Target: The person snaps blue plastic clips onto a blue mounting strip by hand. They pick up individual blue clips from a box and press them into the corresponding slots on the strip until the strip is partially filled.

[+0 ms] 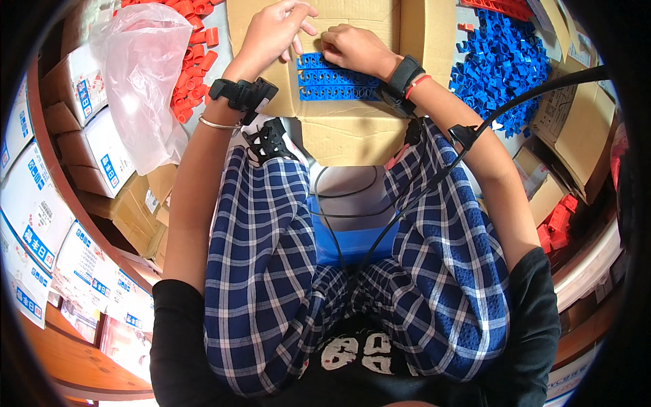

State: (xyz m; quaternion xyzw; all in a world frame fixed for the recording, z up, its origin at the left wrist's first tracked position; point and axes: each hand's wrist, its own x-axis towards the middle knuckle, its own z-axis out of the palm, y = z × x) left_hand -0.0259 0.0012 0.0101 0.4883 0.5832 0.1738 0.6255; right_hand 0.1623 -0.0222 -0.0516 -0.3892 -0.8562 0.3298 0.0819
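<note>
Three blue clip rows [337, 78] are risking skew by the carton [349, 134] near edge, right hand [359, 50] possibly nudging, grip unclear, left hand [274, 28] unclenched.

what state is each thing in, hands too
left hand: fingers loosely bent, nothing visible in its grasp
right hand: fingers curled at the blue rows; grip unclear
blue rows: lined up side by side
cardboard box: open, near flap folded out
red pieces: loose, scattered
blue pieces: loose, heaped
plastic bag: crumpled
</note>
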